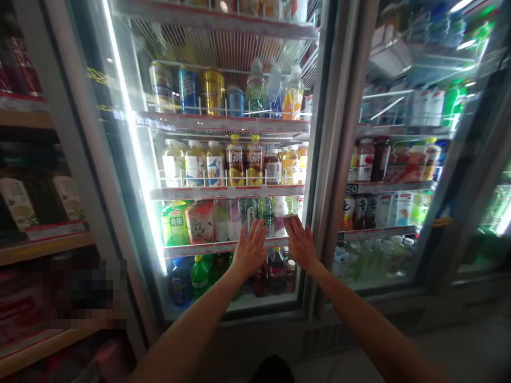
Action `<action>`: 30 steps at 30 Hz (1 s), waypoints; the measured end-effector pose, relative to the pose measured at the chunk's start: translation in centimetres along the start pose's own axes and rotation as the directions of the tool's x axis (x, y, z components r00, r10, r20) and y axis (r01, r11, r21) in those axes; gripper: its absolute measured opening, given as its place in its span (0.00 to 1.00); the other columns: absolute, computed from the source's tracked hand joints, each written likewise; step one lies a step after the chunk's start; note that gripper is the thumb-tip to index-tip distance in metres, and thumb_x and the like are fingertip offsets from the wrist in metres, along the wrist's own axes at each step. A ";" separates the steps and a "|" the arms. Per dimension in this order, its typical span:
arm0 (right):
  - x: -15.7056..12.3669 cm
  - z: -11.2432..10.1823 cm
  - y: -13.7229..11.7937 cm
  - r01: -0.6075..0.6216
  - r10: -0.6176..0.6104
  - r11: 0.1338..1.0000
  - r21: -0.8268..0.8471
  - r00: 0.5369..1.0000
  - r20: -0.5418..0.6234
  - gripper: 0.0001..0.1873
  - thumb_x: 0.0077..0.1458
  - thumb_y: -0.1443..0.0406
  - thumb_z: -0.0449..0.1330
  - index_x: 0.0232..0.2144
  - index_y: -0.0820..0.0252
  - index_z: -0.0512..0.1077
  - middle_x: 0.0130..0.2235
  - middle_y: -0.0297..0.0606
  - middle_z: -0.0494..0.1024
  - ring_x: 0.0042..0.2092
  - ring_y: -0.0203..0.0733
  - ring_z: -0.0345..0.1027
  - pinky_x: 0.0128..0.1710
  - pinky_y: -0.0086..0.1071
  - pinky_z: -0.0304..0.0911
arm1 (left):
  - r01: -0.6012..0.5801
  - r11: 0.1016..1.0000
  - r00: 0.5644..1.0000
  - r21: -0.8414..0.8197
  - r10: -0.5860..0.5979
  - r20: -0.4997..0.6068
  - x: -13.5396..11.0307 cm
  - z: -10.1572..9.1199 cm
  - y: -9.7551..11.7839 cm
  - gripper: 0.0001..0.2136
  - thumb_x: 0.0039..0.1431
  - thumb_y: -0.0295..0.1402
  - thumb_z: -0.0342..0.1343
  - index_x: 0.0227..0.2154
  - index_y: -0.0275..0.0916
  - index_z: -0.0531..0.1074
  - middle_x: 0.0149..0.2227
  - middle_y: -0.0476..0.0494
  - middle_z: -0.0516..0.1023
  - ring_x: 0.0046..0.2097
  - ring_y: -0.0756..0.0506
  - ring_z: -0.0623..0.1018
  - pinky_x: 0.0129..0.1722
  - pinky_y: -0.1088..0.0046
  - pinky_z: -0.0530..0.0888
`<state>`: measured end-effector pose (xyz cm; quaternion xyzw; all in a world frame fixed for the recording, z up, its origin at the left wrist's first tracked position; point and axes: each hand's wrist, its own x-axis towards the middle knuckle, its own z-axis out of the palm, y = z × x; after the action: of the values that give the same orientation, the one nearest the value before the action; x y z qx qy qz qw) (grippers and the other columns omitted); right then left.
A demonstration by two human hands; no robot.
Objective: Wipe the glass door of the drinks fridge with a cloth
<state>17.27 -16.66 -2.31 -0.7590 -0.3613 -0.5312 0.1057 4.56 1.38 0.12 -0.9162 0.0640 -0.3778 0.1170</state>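
Both arms reach forward to a lit drinks fridge with a glass door. My left hand is open, its fingers stretched upward in front of the lower bottle shelf. Close by on the right, my right hand is also open, fingers extended and tilted toward the left. A small pale patch shows at its fingertips; I cannot make out what it is. Behind the hands stand a green bottle and a dark cola bottle. Whether either palm touches the glass, I cannot tell.
Higher shelves hold cans and tea bottles. Green and red pouches stand lower left. A metal door frame separates a second fridge on the right. Wooden shelves with bottles flank the left side.
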 end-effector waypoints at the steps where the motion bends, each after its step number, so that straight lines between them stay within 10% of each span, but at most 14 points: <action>1: -0.1 0.1 -0.5 0.013 -0.013 1.000 0.012 1.000 -0.001 0.35 0.58 0.72 0.47 0.67 0.60 0.44 0.63 0.50 0.60 0.67 0.47 0.45 0.65 0.50 0.38 | 0.009 1.000 1.000 -0.002 -0.009 0.019 -0.7 0.1 -0.2 0.28 0.61 0.40 0.47 0.62 0.33 0.56 0.65 0.33 0.54 0.67 0.38 0.52 0.64 0.49 0.49; 6: -0.3 1.7 -3.7 0.115 -0.116 0.991 0.071 0.993 0.006 0.30 0.59 0.72 0.47 0.64 0.60 0.54 0.63 0.47 0.61 0.67 0.45 0.43 0.66 0.49 0.32 | 0.092 0.996 0.988 0.001 -0.092 0.124 -5.1 0.6 -1.6 0.28 0.61 0.40 0.48 0.62 0.33 0.57 0.66 0.34 0.53 0.67 0.37 0.53 0.64 0.47 0.49; 11: -1.2 2.7 -7.5 0.402 -0.437 0.881 0.249 0.894 0.101 0.30 0.57 0.74 0.48 0.62 0.59 0.57 0.62 0.42 0.63 0.67 0.45 0.45 0.66 0.51 0.24 | 0.166 0.986 0.959 0.016 -0.165 0.230 -11.5 1.4 -3.1 0.27 0.60 0.37 0.48 0.62 0.31 0.57 0.66 0.33 0.52 0.67 0.38 0.54 0.64 0.47 0.49; 16: 0.8 3.6 -11.2 0.328 -0.379 0.893 0.307 0.918 0.119 0.32 0.60 0.73 0.46 0.65 0.58 0.50 0.65 0.44 0.57 0.68 0.46 0.41 0.66 0.53 0.24 | 0.280 0.959 0.915 0.052 -0.283 0.288 -16.0 1.4 -4.8 0.27 0.61 0.35 0.47 0.62 0.29 0.56 0.65 0.31 0.52 0.67 0.37 0.53 0.64 0.46 0.49; 22: -0.8 4.9 -17.0 0.551 -0.654 0.697 0.458 0.750 0.093 0.30 0.60 0.74 0.44 0.64 0.60 0.53 0.64 0.39 0.60 0.67 0.41 0.46 0.67 0.49 0.26 | 0.350 0.934 0.881 0.075 -0.356 0.312 -19.1 1.2 -7.1 0.28 0.61 0.36 0.47 0.62 0.30 0.55 0.65 0.31 0.52 0.67 0.38 0.52 0.64 0.47 0.46; 30: -2.0 6.6 -22.9 0.580 -0.674 0.639 0.506 0.738 0.006 0.31 0.59 0.75 0.45 0.64 0.64 0.52 0.63 0.40 0.60 0.67 0.41 0.46 0.68 0.48 0.25 | 0.467 0.875 0.817 0.128 -0.482 0.317 -23.6 0.8 -9.7 0.29 0.60 0.36 0.47 0.63 0.30 0.53 0.66 0.31 0.49 0.68 0.38 0.50 0.64 0.46 0.46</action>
<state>6.66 2.50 -11.89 -0.5832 -0.7292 -0.3530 0.0596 -11.24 15.76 -13.84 -0.9514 -0.1957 -0.2327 0.0487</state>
